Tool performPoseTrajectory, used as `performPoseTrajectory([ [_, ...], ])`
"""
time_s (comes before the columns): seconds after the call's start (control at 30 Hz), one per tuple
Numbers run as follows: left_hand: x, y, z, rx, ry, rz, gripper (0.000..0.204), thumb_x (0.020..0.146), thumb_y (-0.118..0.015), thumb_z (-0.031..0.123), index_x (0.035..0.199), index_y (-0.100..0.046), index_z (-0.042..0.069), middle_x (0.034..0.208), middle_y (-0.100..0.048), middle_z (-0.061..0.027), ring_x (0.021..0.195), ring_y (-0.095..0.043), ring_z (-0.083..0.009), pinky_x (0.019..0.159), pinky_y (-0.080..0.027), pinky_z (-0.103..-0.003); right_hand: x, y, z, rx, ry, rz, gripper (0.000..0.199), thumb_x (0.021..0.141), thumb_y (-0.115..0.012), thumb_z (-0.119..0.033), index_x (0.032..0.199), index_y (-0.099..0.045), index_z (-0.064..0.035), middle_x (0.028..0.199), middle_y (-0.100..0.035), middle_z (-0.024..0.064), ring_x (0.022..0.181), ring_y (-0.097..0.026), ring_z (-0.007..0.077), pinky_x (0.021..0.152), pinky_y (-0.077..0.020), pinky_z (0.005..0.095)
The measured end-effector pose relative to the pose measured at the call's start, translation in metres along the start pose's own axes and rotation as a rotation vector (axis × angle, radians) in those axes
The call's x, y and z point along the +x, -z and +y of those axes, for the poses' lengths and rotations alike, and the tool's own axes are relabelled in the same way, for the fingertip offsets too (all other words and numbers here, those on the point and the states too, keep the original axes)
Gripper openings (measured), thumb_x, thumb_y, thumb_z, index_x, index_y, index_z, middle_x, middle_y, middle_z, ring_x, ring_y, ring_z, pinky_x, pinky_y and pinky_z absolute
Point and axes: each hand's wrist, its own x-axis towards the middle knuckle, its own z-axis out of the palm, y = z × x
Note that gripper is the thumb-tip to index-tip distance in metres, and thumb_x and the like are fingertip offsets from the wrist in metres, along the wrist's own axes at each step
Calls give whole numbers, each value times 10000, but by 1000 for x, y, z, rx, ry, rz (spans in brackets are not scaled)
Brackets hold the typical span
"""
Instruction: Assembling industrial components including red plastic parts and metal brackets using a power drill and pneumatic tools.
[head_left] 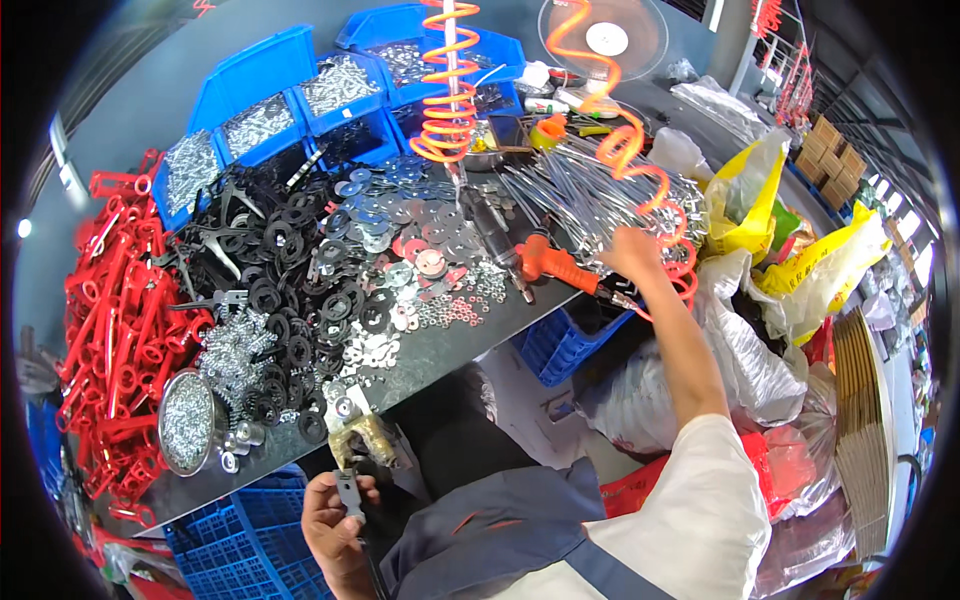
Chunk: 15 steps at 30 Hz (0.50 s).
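Note:
Near the lower edge, my left hand (332, 525) is closed round a flat grey metal piece (347, 493) with a small hole; a thin dark length runs down beside it. Just above stands a worn brass-coloured fixture (362, 438) at the bench edge. My right hand (634, 250) reaches out to the end of a heap of long thin metal rods (570, 185), fingers bent in; what they pinch, if anything, is hidden. An orange-handled air tool (556, 265) lies just left of that hand, and a dark air screwdriver (490, 230) hangs from an orange coiled hose (448, 120).
Red metal parts (120, 320), black rings (285, 290), washers (420, 215) and small springs (237, 350) cover the bench. A bowl of small parts (187, 420) sits at left. Blue bins (250, 65) line the back. Yellow-white bags (750, 200) stand at right; blue crates (235, 540) sit below.

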Motion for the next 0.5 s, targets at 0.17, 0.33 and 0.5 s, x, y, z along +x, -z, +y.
performPoseTrajectory([
  [0.17,0,56,-6,19,-111,125,705,654,-749,217,1221,-432,-57,990,-642,-200,829,-634,-218,757,-516,-298,-106,-4,-53,1888,-119,-535,208,814,-656,-175,890,-599,10,820,-624,71,695,-593,141,558,-476,281],
  [0.33,11,12,4,42,-58,-9,620,778,-686,112,1298,-400,-69,1098,-621,-171,965,-602,-186,831,-472,-279,-119,-60,-86,2115,-311,-31,190,945,-500,-110,1088,-571,-8,655,-428,-38,465,-339,26,395,-237,175],
  [0.5,13,14,26,237,-214,146,559,849,-640,84,1351,-416,-17,1078,-637,-124,934,-575,-118,720,-447,-214,-202,34,-179,1243,872,-215,360,873,-581,-4,1233,-584,-12,680,-529,35,555,-518,141,516,-443,257],
])
